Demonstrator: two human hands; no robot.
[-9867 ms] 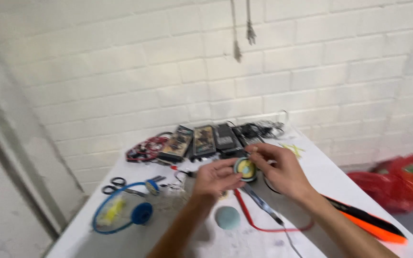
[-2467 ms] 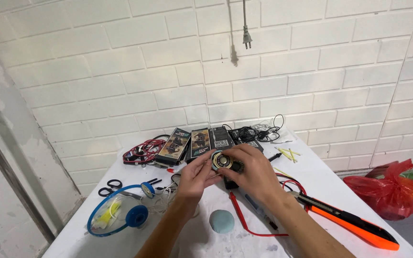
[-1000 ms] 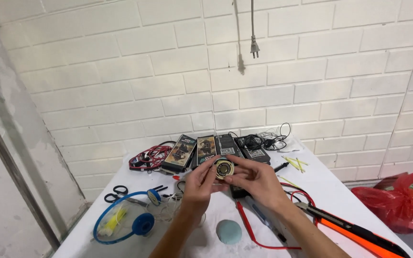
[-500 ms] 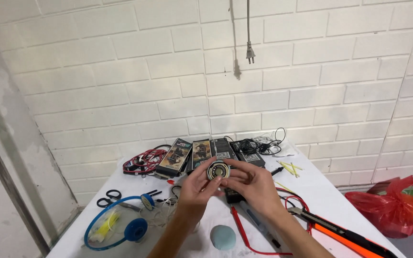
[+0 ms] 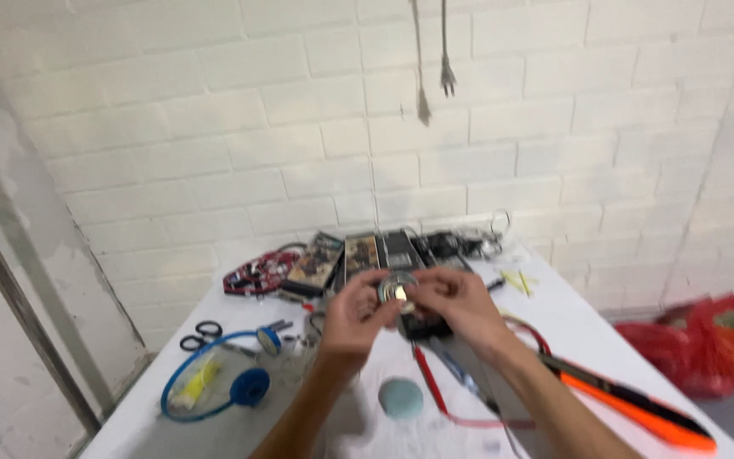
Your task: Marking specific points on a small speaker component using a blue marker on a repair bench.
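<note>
Above the white table point(image 5: 588, 340), both hands' fingers point(image 5: 375, 293) pinch a small round metal disc point(image 5: 397, 289).

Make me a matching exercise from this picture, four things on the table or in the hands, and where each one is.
Things:
1 round metal part
2 scissors
3 teal round pad
4 orange and black tool

Places:
A near right of the table
B held between the left hand and right hand
C left edge of the table
D below the hands

Pairs: 1-B, 2-C, 3-D, 4-A
</note>
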